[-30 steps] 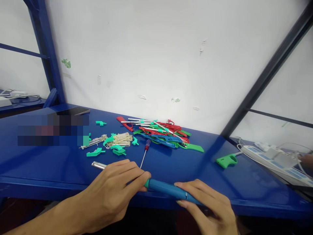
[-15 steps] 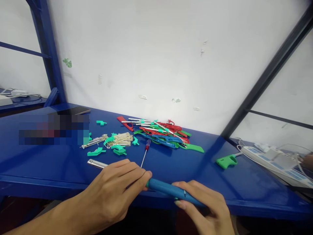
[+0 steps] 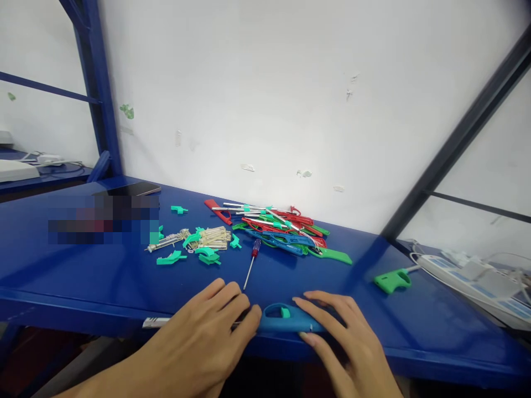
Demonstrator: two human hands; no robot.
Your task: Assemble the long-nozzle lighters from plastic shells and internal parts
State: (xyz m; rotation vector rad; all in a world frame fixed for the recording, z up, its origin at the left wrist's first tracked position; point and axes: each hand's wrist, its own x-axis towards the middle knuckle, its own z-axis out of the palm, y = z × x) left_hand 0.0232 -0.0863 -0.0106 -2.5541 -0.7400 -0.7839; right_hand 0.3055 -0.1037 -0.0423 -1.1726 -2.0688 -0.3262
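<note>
A blue long-nosed lighter (image 3: 276, 326) lies across the front edge of the table. Its trigger loop, with a teal trigger inside, faces up and away from me. My left hand (image 3: 203, 326) is closed around the front of the lighter where the silver tube (image 3: 154, 323) meets the body; the tube's tip sticks out to the left. Thumb and fingers of my right hand (image 3: 348, 331) grip the handle's rear end. Just beyond my left hand lies a screwdriver (image 3: 256, 248) with a red and purple handle, its tip toward me.
A pile of red, green and blue lighter shells (image 3: 286, 235) with metal tubes sits near the wall. Left of it are pale inner parts (image 3: 213, 237) and teal triggers (image 3: 172, 257). One green lighter (image 3: 392, 281) lies at right, beside a white power strip (image 3: 464, 276).
The lighter has been rolled, so its trigger loop now shows on the far side. It lies more level, with the tube nearer the front edge. Both hands keep hold.
</note>
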